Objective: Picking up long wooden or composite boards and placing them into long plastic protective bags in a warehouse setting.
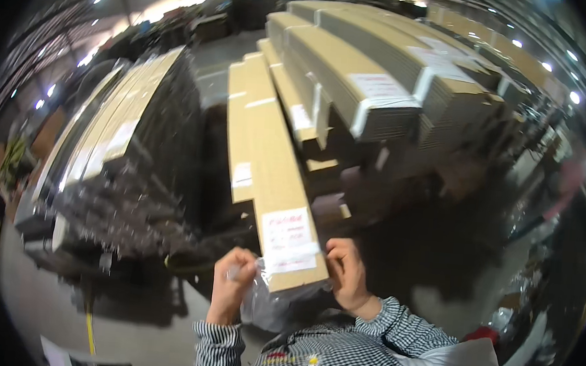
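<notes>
A long stack of flat tan cardboard (pixel 256 132) runs away from me, its near end between my hands. White paper sheets with red and dark print (pixel 287 234) lie on that end. Clear plastic film (pixel 266 308) hangs around the end and below it. My left hand (pixel 234 278) is closed on the film at the left corner. At the right edge my right hand (pixel 346 273) has its fingers curled against the stack's side; the film seems to run to it, but what its fingertips hold is hidden.
To the left stands a film-wrapped stack of long boards (pixel 107 137). Large strapped cardboard stacks (pixel 357 64) fill the back right. Crumpled clear plastic (pixel 503 316) lies on the floor at the right. A yellow line (pixel 90 332) marks the floor at lower left.
</notes>
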Demonstrator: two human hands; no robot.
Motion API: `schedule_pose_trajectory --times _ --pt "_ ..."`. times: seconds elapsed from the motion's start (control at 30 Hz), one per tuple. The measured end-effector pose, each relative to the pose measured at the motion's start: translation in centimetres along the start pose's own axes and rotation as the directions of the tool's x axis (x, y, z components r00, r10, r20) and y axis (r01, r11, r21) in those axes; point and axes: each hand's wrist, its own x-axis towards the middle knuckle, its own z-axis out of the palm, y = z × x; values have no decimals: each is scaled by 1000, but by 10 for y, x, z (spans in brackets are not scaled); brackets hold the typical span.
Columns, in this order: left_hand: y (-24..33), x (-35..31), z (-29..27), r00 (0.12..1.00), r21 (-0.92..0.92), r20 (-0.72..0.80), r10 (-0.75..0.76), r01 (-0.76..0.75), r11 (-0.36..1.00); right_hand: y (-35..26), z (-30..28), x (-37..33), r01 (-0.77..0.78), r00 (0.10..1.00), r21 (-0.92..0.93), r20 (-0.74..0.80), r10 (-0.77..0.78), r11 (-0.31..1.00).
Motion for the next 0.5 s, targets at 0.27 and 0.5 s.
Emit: schedule_pose_trajectory --times 0.27,0.5 --pt "-41 8 15 870 427 -214 445 -327 843 12 11 16 -71 996 209 -36 80 975" --pt "-29 33 29 919 258 -208 334 -278 925 22 15 49 -198 980 170 20 198 965"
